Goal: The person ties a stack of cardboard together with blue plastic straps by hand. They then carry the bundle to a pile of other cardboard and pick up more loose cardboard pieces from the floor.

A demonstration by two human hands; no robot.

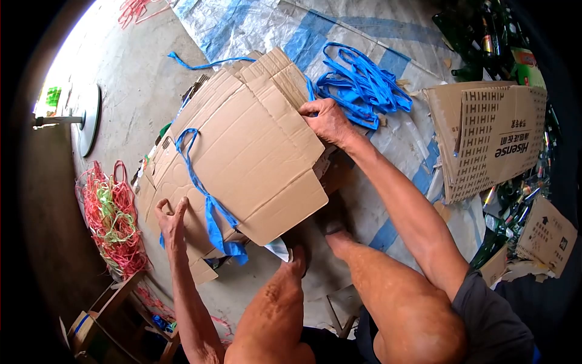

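A stack of flattened cardboard (260,145) stands tilted in front of my legs, its broad brown face toward me. A blue strap (197,176) lies across the left part of that face, with its loose end hanging at the lower edge. My right hand (327,121) is closed on the stack's upper right edge, its far fingers partly hidden. Beside those fingers another length of strap runs up from the edge. My left hand (173,221) touches the lower left of the cardboard, thumb and forefinger apart. More blue strap (361,85) lies in a loose pile beyond my right hand.
Red and green twine (109,212) lies heaped at left, near a round metal base (89,120). Folded printed cardboard (497,136) leans at right among glass bottles (485,36). A blue-and-white striped sheet (242,24) covers part of the floor. A wooden chair (115,303) stands lower left.
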